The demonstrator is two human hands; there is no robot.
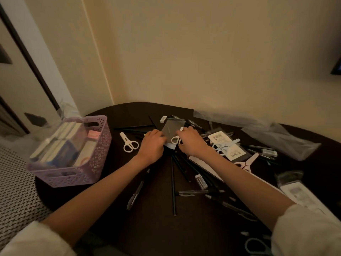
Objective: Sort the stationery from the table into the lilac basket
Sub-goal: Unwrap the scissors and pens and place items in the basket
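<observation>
Both my hands meet on a clear packet that holds white scissors, in the middle of the dark table. My left hand grips the packet's left edge. My right hand holds its right side by the scissor handles. The lilac basket stands at the table's left edge, with several boxes and pads inside it. Loose white scissors lie between the basket and my left hand.
Pencils, pens, erasers, packaged blue scissors, pink scissors and a white packet are scattered on the right. Clear plastic bags lie by the wall. Blue scissors lie near my right sleeve. A woven surface lies left.
</observation>
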